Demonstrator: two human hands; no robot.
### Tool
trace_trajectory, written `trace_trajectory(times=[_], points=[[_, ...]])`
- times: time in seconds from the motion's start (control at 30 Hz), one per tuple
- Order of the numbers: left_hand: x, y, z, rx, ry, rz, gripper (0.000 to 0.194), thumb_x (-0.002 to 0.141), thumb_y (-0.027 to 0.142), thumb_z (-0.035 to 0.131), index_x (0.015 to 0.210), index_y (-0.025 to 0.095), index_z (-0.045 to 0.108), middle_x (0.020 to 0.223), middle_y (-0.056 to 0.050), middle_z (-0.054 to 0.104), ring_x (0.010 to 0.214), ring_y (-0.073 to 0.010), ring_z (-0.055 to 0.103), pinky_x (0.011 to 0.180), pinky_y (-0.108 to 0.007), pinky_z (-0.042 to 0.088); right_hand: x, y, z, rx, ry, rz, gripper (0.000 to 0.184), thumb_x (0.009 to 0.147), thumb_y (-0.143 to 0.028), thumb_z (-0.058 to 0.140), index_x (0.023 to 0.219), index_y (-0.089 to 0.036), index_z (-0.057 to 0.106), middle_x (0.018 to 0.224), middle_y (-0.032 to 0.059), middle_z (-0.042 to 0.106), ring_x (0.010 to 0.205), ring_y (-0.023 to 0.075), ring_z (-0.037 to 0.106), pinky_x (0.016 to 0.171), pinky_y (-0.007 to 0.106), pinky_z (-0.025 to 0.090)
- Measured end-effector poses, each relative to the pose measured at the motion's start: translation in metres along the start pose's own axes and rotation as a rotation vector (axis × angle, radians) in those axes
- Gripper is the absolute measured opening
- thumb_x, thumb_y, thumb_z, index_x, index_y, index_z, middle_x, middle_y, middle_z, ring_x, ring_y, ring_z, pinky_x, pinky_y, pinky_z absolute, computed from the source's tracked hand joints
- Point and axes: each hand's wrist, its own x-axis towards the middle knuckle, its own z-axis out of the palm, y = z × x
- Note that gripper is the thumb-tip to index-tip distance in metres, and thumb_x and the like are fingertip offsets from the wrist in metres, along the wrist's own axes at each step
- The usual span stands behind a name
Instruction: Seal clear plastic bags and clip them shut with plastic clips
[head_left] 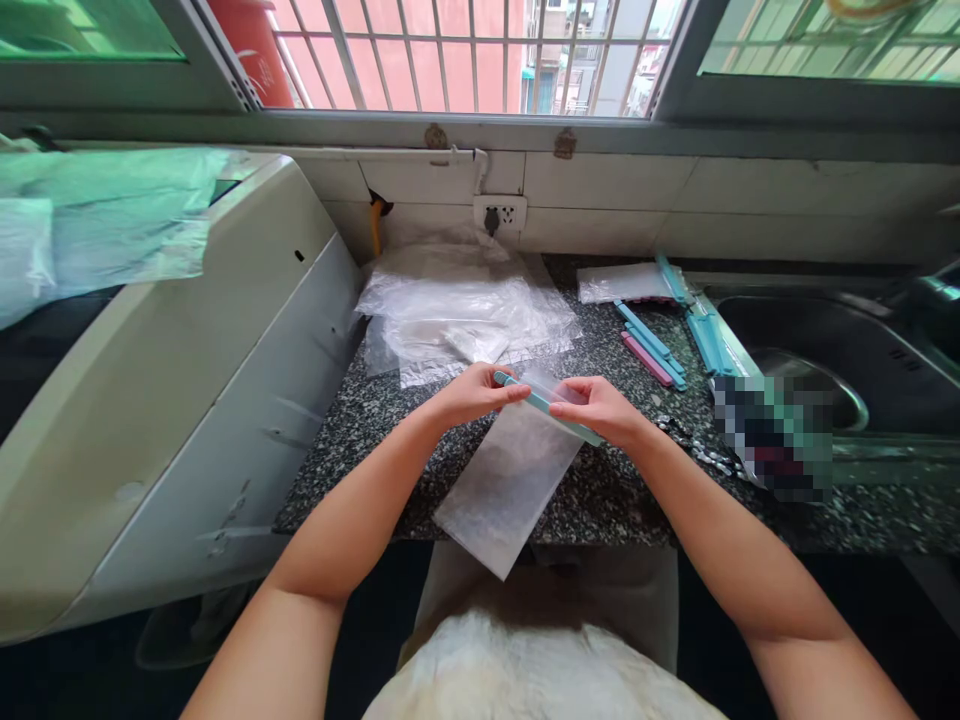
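Pale shirt (525, 675), bottom centre; mid-frame, our left grip (478, 394) and right grip (606, 410) pinching a blue clip (541, 401) across a bag (514, 485) that uneven pressure might let slip.

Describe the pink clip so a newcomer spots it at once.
Find the dark sink at the right, then the speckled countertop to its left. On it, beyond the right hand, lies the pink clip, long and slim. Its colour sets it apart from the blue clips right beside it.
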Motion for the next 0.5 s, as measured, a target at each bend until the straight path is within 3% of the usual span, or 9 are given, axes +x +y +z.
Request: trace_trajectory(times=[0.23,0.33,0.5], points=[[0.006,-0.001,-0.002,-0.271,0.323,0.154,0.042,0.059,0.053,0.071,0.053,0.015,0.056,0.046,0.005,0.042,0.041,-0.0043,0.031,0.041,-0.020,0.022,0.007,0.008,-0.005,0.368,0.179,-0.151,0.058,0.055,-0.073,0.065,0.070,-0.017,0.064,0.061,0.0012,0.058,0.052,0.0091,0.045,0.048,0.023,0.035],[0.007,-0.001,-0.002,-0.302,0.446,0.203,0.043,0.056,0.054,0.072,0.050,0.015,0.055,0.044,0.005,0.040,0.041,-0.0045,0.031,0.041,-0.021,0.022,0.009,0.010,0.000,0.329,0.263,-0.131,0.050,0.052,-0.064,0.073,0.067,-0.017,0.066,0.059,0.0009,0.060,0.050,0.0080,0.045,0.048,0.023,0.035],[0.006,-0.003,-0.002,-0.274,0.534,0.240,0.043,0.057,0.054,0.073,0.054,0.014,0.059,0.042,0.005,0.039,0.041,-0.0048,0.030,0.041,-0.021,0.020,0.011,0.014,0.008,0.200,0.322,-0.109,0.042,0.052,-0.056,0.076,0.060,-0.016,0.066,0.056,0.0014,0.061,0.052,0.0097,0.050,0.055,0.026,0.042]])
